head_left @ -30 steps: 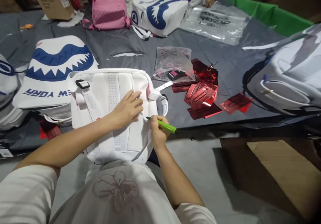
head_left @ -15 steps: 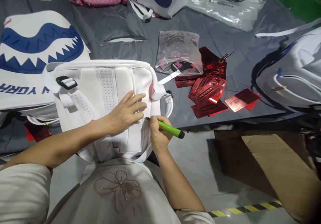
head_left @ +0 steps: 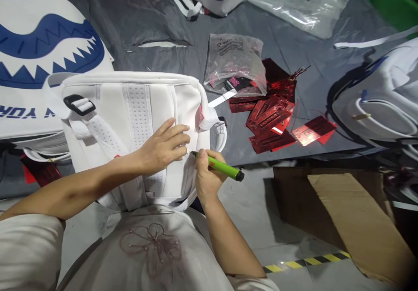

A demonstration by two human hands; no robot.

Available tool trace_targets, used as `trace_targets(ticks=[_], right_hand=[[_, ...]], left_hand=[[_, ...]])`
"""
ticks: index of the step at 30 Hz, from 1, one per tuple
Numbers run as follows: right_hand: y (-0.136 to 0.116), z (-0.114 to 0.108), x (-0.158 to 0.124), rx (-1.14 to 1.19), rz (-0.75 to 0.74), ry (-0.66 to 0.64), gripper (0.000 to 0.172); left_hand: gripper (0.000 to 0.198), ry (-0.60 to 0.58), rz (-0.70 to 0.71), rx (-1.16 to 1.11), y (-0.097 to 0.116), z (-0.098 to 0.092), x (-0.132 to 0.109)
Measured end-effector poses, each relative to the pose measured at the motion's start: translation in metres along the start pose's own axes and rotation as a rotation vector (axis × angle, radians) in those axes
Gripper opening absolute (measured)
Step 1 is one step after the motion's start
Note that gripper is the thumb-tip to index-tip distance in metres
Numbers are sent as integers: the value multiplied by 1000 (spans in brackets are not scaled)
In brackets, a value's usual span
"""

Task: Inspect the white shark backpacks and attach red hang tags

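A white backpack (head_left: 107,121) lies in front of me with its strap side up, partly over the table's near edge. My left hand (head_left: 165,147) rests on its back panel, fingers stretched out and spread. In my right hand (head_left: 209,175) is a green marker pen (head_left: 225,168), gripped between thumb and fingers. The pen's dark tip points left and meets, or nearly meets, the white fabric just beside my left fingertips. A black strap buckle (head_left: 79,104) sits at the bag's upper left.
Red shiny hang tags (head_left: 271,117) and a clear plastic bag of small parts (head_left: 237,62) lie right of the backpack. Other white backpacks, one with a blue toothed mouth (head_left: 48,51), stand left and right (head_left: 385,99). Cardboard (head_left: 355,217) is on the floor at right.
The view has shifted slightly, so the things at the far side sit higher. Both hands keep about the same place on the backpack, the pen still in my right hand.
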State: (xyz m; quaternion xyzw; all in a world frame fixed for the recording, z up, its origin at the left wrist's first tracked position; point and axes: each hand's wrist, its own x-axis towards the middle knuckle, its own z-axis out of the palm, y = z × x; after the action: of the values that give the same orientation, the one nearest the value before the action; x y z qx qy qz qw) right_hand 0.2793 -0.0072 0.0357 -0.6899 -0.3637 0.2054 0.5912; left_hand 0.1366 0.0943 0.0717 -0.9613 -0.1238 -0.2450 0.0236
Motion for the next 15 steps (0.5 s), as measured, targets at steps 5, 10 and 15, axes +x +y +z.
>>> trace_targets(ticks=[5, 10, 15], right_hand=[[-7, 0, 4, -12, -3, -35, 30], [-12, -1, 8, 9, -4, -37, 28], [-11, -1, 7, -11, 25, -14, 30]], left_hand=[[10, 0, -14, -23, 0, 1, -2], [10, 10, -1, -18, -1, 3, -4], [12, 29, 8, -2, -1, 3, -3]])
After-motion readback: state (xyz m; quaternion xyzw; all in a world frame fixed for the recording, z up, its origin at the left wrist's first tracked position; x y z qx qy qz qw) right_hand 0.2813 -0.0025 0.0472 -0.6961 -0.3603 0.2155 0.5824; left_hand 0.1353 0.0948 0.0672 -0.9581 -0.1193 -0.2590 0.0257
